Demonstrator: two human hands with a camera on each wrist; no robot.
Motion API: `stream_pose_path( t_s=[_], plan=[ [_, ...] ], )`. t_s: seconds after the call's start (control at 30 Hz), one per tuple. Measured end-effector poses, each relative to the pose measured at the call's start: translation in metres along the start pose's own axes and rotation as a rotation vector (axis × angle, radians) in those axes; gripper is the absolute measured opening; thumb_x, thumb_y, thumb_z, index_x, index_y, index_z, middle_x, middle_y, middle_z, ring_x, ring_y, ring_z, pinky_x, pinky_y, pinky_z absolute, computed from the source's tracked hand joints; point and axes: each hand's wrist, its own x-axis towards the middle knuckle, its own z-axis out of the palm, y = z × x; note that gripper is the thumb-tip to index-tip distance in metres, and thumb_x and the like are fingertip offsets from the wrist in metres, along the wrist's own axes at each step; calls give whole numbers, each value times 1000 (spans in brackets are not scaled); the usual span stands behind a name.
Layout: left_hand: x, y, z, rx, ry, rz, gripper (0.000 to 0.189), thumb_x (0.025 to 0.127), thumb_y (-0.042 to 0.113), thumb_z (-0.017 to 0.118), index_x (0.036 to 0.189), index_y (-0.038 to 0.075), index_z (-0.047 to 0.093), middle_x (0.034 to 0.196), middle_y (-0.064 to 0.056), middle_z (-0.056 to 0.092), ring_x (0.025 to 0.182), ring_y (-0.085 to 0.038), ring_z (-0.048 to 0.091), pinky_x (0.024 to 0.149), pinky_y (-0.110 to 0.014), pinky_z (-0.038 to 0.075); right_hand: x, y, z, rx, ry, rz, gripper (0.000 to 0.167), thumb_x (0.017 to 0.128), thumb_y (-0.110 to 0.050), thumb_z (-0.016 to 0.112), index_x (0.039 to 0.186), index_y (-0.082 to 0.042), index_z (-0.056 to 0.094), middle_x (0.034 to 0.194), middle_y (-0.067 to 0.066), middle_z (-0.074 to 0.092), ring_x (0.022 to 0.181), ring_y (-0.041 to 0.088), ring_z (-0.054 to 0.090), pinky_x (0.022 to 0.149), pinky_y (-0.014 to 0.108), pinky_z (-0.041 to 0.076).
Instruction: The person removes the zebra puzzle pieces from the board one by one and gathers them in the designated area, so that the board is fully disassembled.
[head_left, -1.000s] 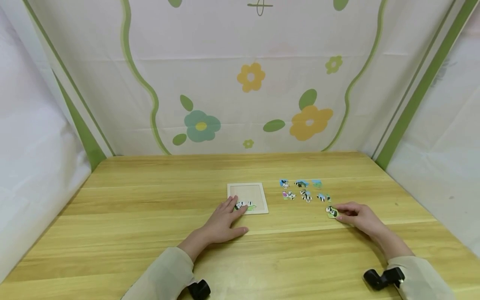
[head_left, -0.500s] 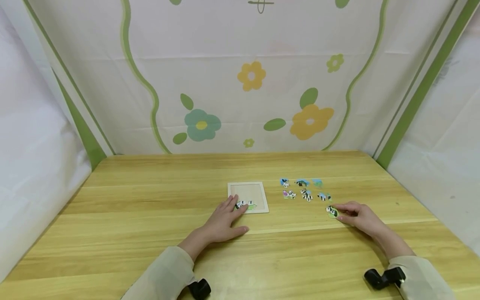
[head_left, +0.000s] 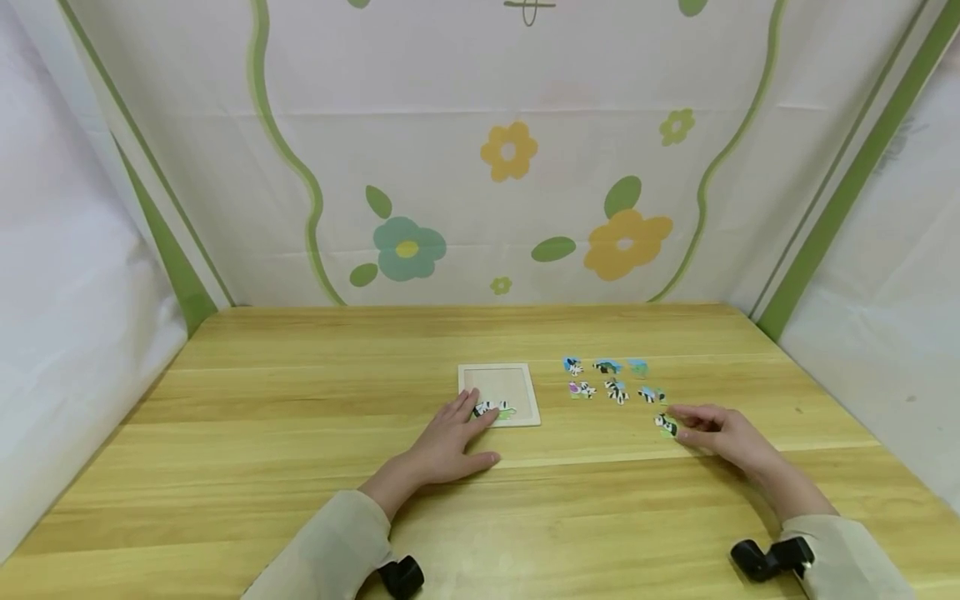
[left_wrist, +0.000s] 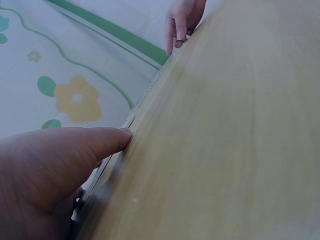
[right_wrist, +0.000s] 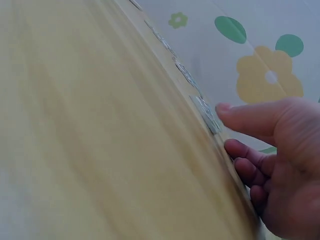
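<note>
A square wooden puzzle tray lies on the table, with a black, white and green puzzle piece along its near edge. My left hand rests flat over the tray's near left corner, fingers spread, covering part of it. In the left wrist view the thumb extends close to the tabletop. To the right, a panda puzzle piece lies on the wood, seen nearly edge-on in the right wrist view. My right hand is beside it, thumb and forefinger apart, their tips right at its right edge.
Several loose picture pieces lie in two rows between the tray and my right hand. A flower-printed cloth stands behind the wooden table, with white cloth on both sides. A black wrist camera sits on each sleeve.
The head view has shifted slightly. Both hands, the tray and the pieces keep practically the same places.
</note>
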Motion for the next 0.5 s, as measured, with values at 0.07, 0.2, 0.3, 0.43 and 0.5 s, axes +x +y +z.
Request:
stream_pose_path(
  t_s=[0.07,0.2,0.3,0.43,0.5],
  plan=[
    [0,1,-1,-3,0,0,61,84,44,49,134,13,34,140,-19,10,128,-30,5,99,-46,8,2,-2,-2,0,5,12,46,81,-19,61,117,7,49,93,13,55,75,10,48,61,23,41],
    [-1,2,-2,-7,0,-3,61,84,43,50,134,12,34,140,-20,11,128,-30,5,99,-46,9,5,-12,-6,16,5,24,48,84,-20,58,121,7,45,91,12,55,75,11,48,62,23,42],
    [0,1,-1,-18,8,-2,62,83,43,51,134,12,35,140,-20,12,127,-30,7,99,-46,10,9,-23,-6,46,5,28,49,85,-21,56,123,6,43,95,12,54,78,10,49,66,25,43],
    [1,0,-2,-64,27,-8,62,82,40,54,133,11,36,139,-20,13,127,-30,8,98,-46,13,21,-41,0,76,-3,30,53,84,-28,56,126,2,42,99,12,51,83,14,50,73,33,43],
    [0,-1,-3,-93,38,-12,62,81,39,55,133,11,36,140,-19,12,127,-30,8,98,-47,14,28,-50,5,105,-15,28,54,84,-30,56,127,0,42,100,13,51,86,21,51,76,38,42]
  ],
)
